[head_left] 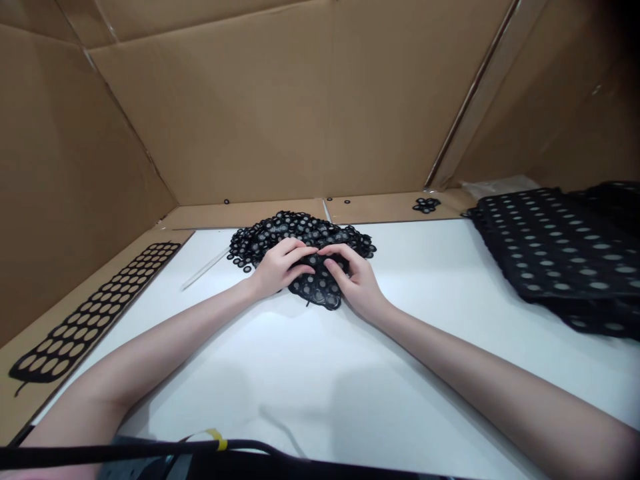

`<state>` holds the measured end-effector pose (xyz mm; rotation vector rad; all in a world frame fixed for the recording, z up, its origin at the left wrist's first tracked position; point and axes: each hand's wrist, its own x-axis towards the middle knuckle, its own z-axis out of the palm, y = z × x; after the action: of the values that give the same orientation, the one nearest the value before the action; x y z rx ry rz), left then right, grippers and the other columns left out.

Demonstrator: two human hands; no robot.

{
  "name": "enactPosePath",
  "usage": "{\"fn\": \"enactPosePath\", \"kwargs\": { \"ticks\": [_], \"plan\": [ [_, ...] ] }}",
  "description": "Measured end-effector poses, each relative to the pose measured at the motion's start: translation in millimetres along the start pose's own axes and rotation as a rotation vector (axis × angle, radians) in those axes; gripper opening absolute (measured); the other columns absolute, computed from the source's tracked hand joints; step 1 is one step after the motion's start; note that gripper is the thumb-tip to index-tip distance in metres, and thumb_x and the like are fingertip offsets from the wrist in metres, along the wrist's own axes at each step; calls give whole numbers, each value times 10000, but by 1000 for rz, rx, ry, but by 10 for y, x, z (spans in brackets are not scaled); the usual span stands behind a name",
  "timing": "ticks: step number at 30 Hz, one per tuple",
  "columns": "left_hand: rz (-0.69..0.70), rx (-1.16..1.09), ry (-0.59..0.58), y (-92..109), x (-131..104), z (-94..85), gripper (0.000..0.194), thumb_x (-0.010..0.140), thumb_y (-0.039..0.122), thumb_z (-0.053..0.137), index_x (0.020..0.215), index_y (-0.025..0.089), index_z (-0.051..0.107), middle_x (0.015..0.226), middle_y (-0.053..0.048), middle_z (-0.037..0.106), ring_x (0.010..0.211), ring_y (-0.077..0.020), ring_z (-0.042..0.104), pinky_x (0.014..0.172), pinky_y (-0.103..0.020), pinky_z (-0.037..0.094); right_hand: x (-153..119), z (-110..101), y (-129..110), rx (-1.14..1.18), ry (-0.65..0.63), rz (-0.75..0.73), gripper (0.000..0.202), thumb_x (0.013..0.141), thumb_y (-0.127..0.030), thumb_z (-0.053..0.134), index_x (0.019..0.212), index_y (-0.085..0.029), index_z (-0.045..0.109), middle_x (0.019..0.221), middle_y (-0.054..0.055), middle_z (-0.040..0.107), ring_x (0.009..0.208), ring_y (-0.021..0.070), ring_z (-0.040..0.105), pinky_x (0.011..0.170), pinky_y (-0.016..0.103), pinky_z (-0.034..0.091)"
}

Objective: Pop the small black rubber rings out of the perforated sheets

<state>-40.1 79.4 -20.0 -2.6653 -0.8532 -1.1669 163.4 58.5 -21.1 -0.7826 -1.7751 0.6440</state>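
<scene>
A small black rubber sheet (317,291) with rows of round rings lies at the middle of the white tabletop, between my hands. My left hand (280,268) pinches its far left part with thumb and forefinger. From the other side, my right hand (359,283) curls over the same sheet, its forefinger almost meeting the left one. The fingers partly cover the sheet's far part. Just behind both hands spreads a heap of loose black rubber rings (300,227), which the sheet overlaps in view.
Perforated black sheets (560,247) are stacked at the right. An emptied black web (95,317) lies on cardboard at the left. A thin white stick (205,268) rests beside the heap. Cardboard walls (250,100) enclose the table, and a black cable (150,450) crosses the near edge.
</scene>
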Motion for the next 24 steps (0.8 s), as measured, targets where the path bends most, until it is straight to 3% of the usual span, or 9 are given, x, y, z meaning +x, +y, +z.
{"fn": "enactPosePath", "kwargs": {
  "ticks": [5, 10, 16, 24],
  "plan": [
    [44, 3, -22, -11, -8, -1, 373, 877, 417, 593, 1155, 169, 619, 957, -94, 627, 879, -193, 598, 773, -322, 528, -7, 2, 22, 4, 22, 21, 146, 915, -278, 503, 984, -220, 618, 991, 36, 678, 974, 190, 616, 883, 324, 471],
    [49, -4, -3, 2, 7, -3, 272, 896, 374, 577, 1027, 146, 645, 851, -70, 638, 780, -164, 600, 720, -278, 512, -4, 6, 2, 10, -7, 39, 164, 903, -296, 526, 1002, -217, 630, 1012, 40, 683, 968, 192, 624, 881, 331, 477],
    [4, -2, 8, 8, 22, -12, 217, 928, 324, 529, 917, 148, 656, 776, -50, 615, 729, -150, 587, 665, -250, 482, -8, 17, -18, -54, -16, 52, 254, 751, -306, 719, 983, -228, 652, 1008, 39, 705, 944, 219, 647, 863, 360, 496],
    [-37, -79, -27, 12, 25, -22, 172, 895, 285, 584, 850, 151, 680, 724, -33, 621, 686, -135, 590, 642, -230, 461, -16, 22, -42, -76, -19, 76, 121, 746, -263, 698, 856, -214, 691, 877, 18, 736, 826, 201, 672, 788, 329, 515]
  ]
}}
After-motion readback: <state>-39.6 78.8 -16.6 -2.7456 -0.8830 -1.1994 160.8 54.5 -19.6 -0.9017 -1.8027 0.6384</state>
